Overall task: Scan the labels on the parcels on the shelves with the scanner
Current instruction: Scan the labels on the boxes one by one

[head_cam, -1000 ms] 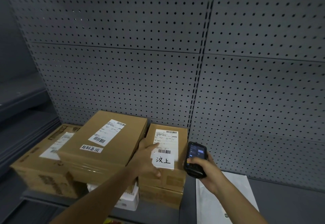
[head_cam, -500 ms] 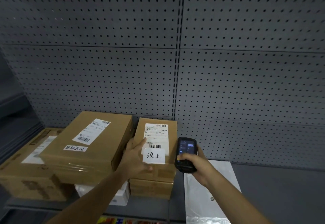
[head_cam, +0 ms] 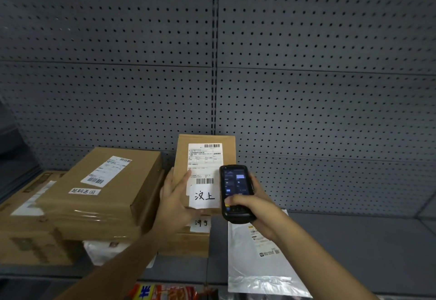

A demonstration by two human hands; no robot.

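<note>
Nearest, at about 5 o'clock, a flat silver-white mailer bag lies on the shelf, its printed face up and partly under the right forearm; whatever it holds is sealed from sight. Just beyond it the right hand is wrapped round the scanner, thumb on the lower keys, lit screen facing the person and its head aimed toward 12 o'clock. Touching at its 9 o'clock side stands the small parcel, the top one of a short stack, and the left hand grips its left edge with the thumb across the top, steadying it. Its shipping label faces up with one barcode at the far end and one near the scanner, and a white handwritten slip sits at the near edge; the box beneath carries a similar slip. The step in hand looks like the reading of this label. Next, judging from the pose, the scanner's head needs lining up with a barcode. Further off at 9 o'clock, a large flat parcel rests tilted on another carton with a white packet under it, both labels upward and apparently waiting. All cartons are closed. Behind rises the grey pegboard wall.
</note>
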